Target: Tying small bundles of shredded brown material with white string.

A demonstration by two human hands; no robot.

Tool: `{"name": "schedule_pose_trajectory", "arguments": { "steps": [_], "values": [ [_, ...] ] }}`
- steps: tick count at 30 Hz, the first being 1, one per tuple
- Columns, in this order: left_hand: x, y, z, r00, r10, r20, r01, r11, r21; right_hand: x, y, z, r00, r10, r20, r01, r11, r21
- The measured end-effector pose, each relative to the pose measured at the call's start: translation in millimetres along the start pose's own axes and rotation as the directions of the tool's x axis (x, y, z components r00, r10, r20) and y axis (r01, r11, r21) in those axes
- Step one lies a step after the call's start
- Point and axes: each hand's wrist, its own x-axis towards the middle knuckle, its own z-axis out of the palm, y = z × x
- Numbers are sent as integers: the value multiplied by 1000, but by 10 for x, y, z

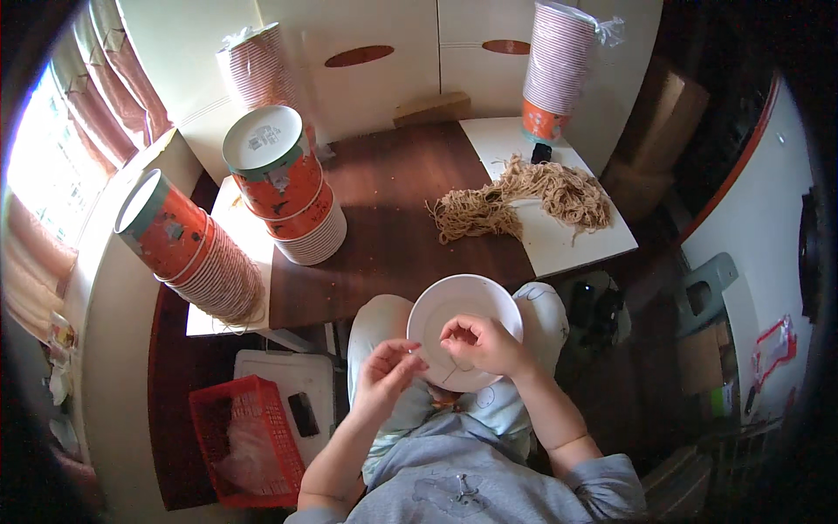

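Note:
A white paper bucket (467, 293) rests between my thighs, its open mouth facing up. Over its inside, my right hand (484, 345) is closed with curled fingers. A thin piece of string (451, 374) hangs below those fingers against the bucket's pale inner wall. At the bucket's left rim my left hand (390, 367) pinches thumb and fingertips close together; a tiny pale spot shows there, too small to name. On the table's right half lies a loose heap of tan strings (559, 196).
Stacks of nested orange-and-white paper buckets stand at the table's left (192, 249), left of centre (284, 188), back left (257, 65) and back right (554, 74). A red plastic basket (281, 428) and a dark phone (303, 414) are low on the left. A grey-green stool (707, 284) stands right.

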Motion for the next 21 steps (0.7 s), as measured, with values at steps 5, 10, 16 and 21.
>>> {"name": "schedule_pose_trajectory", "arguments": {
  "steps": [5,10,16,21],
  "values": [
    [170,201,-61,988,152,17,-152,988,16,-66,-103,98,995,-67,78,86,955,-284],
    [284,298,-50,984,172,40,-170,984,-51,-41,-57,255,983,-7,186,49,973,-224],
    [472,361,-238,960,211,-182,-234,965,-119,-85,-66,258,961,-153,229,215,935,-283],
    [562,449,-492,891,241,-383,-318,936,-149,-76,-90,239,984,-73,161,100,981,-166]
  ]
}}
